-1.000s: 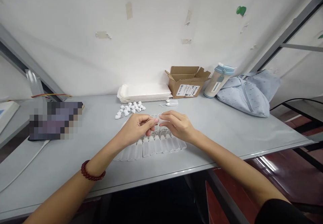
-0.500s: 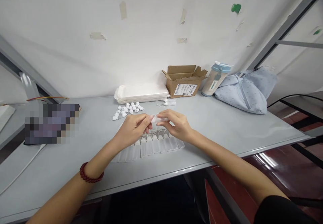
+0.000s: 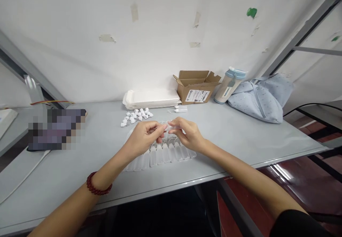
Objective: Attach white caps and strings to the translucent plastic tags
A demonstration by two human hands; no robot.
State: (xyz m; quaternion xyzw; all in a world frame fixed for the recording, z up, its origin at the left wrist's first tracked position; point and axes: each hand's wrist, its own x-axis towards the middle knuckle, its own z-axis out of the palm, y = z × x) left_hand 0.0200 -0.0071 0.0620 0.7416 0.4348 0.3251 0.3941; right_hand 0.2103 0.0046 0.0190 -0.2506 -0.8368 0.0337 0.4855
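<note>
Toward the middle of the bench [image 3: 235, 141], above a row of clear plastic bottles [image 3: 165, 157], the left hand [image 3: 143, 137] and right hand [image 3: 188, 133] pinch a small clear bottle [image 3: 171, 126] between closed fingertips, seemingly mid-assembly, with a steady press apparently called for next.

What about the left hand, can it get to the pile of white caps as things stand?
Probably yes, once it lets go. The left hand and right hand are both on a clear plastic bottle, but nothing appears to stand between the left hand and the white caps, just beyond it.
</note>
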